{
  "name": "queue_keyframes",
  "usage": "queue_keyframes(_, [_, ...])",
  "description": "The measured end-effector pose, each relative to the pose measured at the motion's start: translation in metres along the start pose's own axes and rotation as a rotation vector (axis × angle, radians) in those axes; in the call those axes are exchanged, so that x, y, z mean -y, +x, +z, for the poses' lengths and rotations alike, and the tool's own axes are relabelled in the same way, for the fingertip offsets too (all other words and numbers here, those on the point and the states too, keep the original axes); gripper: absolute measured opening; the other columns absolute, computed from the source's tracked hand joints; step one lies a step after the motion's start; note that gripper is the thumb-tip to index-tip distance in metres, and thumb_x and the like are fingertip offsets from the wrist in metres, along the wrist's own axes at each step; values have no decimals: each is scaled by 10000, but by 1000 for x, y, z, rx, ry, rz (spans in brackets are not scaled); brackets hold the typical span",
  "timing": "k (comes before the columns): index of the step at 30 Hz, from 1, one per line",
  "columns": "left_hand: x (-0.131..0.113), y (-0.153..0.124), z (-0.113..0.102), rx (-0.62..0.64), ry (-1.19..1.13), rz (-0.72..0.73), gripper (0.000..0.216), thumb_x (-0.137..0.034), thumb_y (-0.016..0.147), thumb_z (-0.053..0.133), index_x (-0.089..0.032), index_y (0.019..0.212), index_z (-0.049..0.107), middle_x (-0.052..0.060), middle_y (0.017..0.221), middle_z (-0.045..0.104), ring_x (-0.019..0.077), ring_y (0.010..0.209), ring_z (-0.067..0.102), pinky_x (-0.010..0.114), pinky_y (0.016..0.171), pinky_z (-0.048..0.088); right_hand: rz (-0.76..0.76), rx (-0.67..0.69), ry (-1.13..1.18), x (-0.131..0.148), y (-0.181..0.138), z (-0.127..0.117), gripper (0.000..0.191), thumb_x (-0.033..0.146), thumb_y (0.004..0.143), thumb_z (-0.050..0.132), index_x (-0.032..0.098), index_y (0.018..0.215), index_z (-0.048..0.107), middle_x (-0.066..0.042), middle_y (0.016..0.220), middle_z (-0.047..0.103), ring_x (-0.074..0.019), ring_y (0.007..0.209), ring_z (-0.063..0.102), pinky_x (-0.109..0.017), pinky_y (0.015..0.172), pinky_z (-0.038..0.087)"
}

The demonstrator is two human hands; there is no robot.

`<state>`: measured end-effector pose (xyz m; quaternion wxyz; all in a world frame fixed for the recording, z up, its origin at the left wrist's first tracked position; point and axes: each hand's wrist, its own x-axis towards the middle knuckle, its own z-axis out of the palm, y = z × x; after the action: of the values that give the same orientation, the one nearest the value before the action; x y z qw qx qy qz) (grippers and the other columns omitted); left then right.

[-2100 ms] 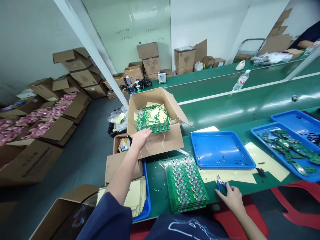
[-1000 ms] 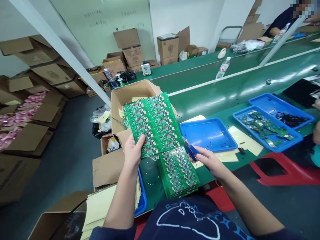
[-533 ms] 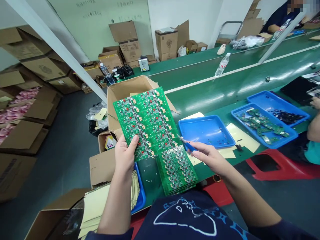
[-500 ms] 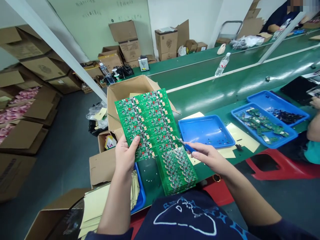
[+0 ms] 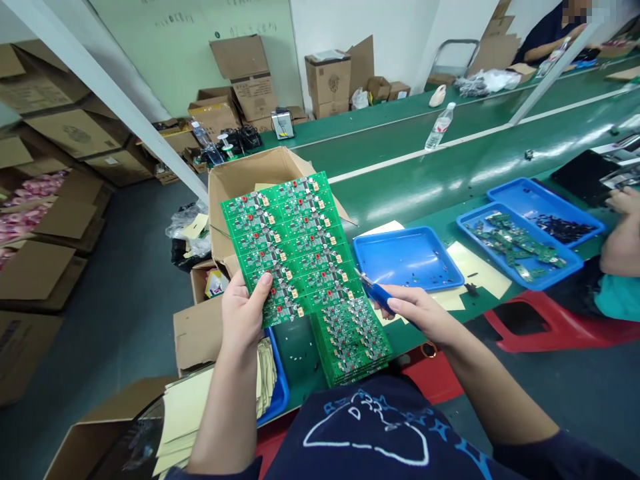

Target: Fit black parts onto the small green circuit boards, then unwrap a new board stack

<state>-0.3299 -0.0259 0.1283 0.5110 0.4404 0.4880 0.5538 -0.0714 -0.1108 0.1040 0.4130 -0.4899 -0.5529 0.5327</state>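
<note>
- The fingers (image 5: 261, 285) of the left hand (image 5: 243, 315) were clamped on the lower left corner of a green circuit panel (image 5: 290, 241), thumb on the populated face and the other fingers hidden behind it, so that the component side was turned up toward the camera.
- The panel was held tilted in the air, above the surface and in front of the open cardboard box (image 5: 240, 183), apparently so that its free lower right edge was left open to the tool.
- The right hand (image 5: 419, 311) was closed around the blue handles of a small cutter (image 5: 374, 291); its tip was touching or just beside the panel's lower right edge. Whether the blades were parted could not be told.
- A stack of like panels (image 5: 353, 340) was lying flat on the green surface (image 5: 435, 190) directly below the held one, within easy reach.
- An almost bare blue tray (image 5: 407, 257) was set just right of the cutter, near enough for cut pieces to be dropped in.
- Further right, a second blue tray (image 5: 520, 248) was loaded with separated small boards, beside another person's arm (image 5: 620, 243).
- Yellowish paper sheets (image 5: 187, 417) were piled at the lower left.
</note>
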Motion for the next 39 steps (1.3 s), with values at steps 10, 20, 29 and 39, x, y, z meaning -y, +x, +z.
queue_keyframes(10, [-10, -9, -5, -32, 192, 126, 465, -415, 659, 732, -154, 1021, 604, 55, 902, 705, 177, 754, 669, 238, 629, 550, -66, -61, -96, -5, 0, 8, 457, 506, 842, 474, 151, 1064, 657, -45, 802, 662, -173, 710, 587, -312, 684, 482])
queue_keyframes(20, [-23, -31, 7, -196, 674, 430, 341, -394, 744, 652, -143, 975, 647, 57, 893, 706, 196, 811, 666, 267, 721, 531, -131, -350, -497, -16, 4, 20, 407, 442, 823, 516, 172, 1100, 641, -111, 910, 687, -258, 853, 633, -380, 754, 501])
queue_keyframes(29, [-14, -21, -4, 24, 259, 80, 509, -442, 683, 707, -148, 1084, 598, 87, 994, 699, 232, 871, 671, 292, 718, 562, -175, -138, -85, -2, 15, 4, 451, 533, 830, 480, 188, 1073, 638, -70, 858, 649, -198, 764, 584, -352, 719, 480])
queue_keyframes(39, [-19, -21, -5, 85, 193, -2, 468, -397, 666, 734, -161, 1041, 584, 85, 1036, 691, 237, 943, 655, 304, 795, 545, -103, -6, -1, 10, 23, -7, 451, 583, 811, 459, 161, 740, 602, -4, 603, 494, -137, 589, 451, -278, 576, 385])
